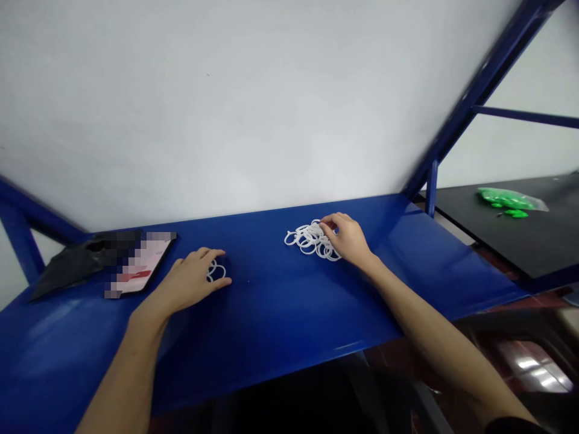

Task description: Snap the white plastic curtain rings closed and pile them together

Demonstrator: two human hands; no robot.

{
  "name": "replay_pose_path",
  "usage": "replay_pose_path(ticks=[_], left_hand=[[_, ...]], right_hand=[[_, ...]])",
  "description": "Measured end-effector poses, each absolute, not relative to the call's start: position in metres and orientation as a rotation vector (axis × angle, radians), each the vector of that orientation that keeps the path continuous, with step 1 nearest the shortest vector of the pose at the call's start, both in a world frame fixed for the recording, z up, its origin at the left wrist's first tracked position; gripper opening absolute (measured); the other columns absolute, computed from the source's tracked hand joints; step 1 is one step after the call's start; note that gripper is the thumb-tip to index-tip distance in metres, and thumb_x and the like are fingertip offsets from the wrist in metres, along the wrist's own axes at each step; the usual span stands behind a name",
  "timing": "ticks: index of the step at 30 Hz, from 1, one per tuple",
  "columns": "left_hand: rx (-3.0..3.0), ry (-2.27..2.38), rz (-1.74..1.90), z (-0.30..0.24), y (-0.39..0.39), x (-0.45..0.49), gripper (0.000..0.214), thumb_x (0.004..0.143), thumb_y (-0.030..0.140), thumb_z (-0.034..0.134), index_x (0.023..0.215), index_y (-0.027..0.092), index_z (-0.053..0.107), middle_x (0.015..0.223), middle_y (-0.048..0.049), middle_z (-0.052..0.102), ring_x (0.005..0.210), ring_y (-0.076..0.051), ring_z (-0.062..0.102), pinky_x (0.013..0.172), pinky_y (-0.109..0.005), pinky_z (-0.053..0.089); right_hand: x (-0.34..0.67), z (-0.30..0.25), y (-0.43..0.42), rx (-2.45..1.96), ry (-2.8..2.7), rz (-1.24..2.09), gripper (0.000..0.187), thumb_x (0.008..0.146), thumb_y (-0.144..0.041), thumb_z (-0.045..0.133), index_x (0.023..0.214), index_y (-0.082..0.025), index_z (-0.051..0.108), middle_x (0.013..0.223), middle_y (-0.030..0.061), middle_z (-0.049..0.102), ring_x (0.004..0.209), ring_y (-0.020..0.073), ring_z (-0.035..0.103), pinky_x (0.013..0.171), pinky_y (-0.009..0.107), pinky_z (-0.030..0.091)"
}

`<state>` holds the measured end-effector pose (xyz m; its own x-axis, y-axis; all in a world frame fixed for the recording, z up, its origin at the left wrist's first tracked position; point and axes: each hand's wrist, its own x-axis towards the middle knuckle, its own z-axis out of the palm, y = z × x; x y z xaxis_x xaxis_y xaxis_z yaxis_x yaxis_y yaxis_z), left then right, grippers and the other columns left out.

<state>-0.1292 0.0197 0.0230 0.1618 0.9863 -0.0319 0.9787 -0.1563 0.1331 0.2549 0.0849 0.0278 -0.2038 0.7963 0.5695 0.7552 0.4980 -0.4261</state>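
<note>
On the blue table (pixel 271 313) lies a loose pile of thin white rings (pixel 308 241), several of them overlapping. My right hand (pixel 346 235) reaches over the right side of this pile, its thumb and fingertips pinched together at a white ring; the fingertips partly cover it. To the left, my left hand (pixel 194 277) rests low over the table with thumb and fingers spread apart. A few more white rings (pixel 218 272) lie in the gap between its thumb and fingers, partly hidden by the hand. Nothing is gripped in it.
Left of my left hand a phone (pixel 142 265) lies beside a black plastic bag (pixel 85 259). A white wall (pixel 253 108) stands behind the table. Blue frame bars (pixel 470 102) rise at the right, with a black table (pixel 493 223) and a bag of green pieces (pixel 509 199) beyond.
</note>
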Motion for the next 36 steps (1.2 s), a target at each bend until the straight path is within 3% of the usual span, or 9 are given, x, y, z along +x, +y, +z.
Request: replay_pose_path(ticks=[8,18,23,29,36], left_hand=[[2.345,1.849,0.248,0.026,0.021,-0.117,0.049,0.087,0.035,0.053,0.135,0.027,0.051,0.137,-0.0097,0.059,0.126,-0.031,0.055,0.102,-0.051,0.036],[2.436,1.797,0.636,0.032,0.018,-0.084,0.04,0.091,0.03,0.057,0.13,0.025,0.053,0.132,-0.009,0.059,0.122,-0.029,0.055,0.103,-0.052,0.039],[2.497,1.537,0.976,0.027,0.008,-0.054,0.041,0.09,0.028,0.062,0.13,0.025,0.053,0.125,-0.0067,0.059,0.115,-0.024,0.058,0.1,-0.042,0.049],[2.561,1.195,1.097,0.012,-0.002,-0.024,0.045,0.092,0.027,0.064,0.134,0.026,0.049,0.123,-0.0072,0.057,0.114,-0.02,0.06,0.099,-0.037,0.053],[2.574,1.139,1.09,0.004,-0.001,-0.018,0.047,0.093,0.03,0.065,0.135,0.028,0.046,0.121,-0.0073,0.057,0.112,-0.021,0.061,0.096,-0.038,0.055]], right_hand=[[0.245,0.032,0.072,-1.142,-2.055,0.098,0.011,0.097,-0.026,0.059,0.093,-0.02,0.067,0.088,0.0051,0.071,0.083,0.0209,0.06,0.071,0.032,0.048],[0.22,0.024,0.046,-0.914,-2.259,0.217,0.014,0.099,-0.025,0.054,0.1,-0.02,0.067,0.096,0.0069,0.071,0.092,0.0213,0.063,0.083,0.037,0.052],[0.209,0.02,0.035,-0.827,-2.321,0.385,0.018,0.1,-0.029,0.054,0.11,-0.019,0.066,0.094,0.0062,0.071,0.091,0.0201,0.066,0.084,0.036,0.054],[0.199,0.02,0.028,-0.884,-2.226,0.766,0.028,0.098,-0.036,0.059,0.121,-0.02,0.06,0.088,0.0024,0.072,0.079,0.0162,0.069,0.073,0.03,0.055],[0.195,0.02,0.027,-0.849,-2.138,0.916,0.019,0.096,-0.03,0.059,0.112,-0.02,0.061,0.079,-0.0013,0.07,0.069,0.0128,0.067,0.067,0.026,0.053]])
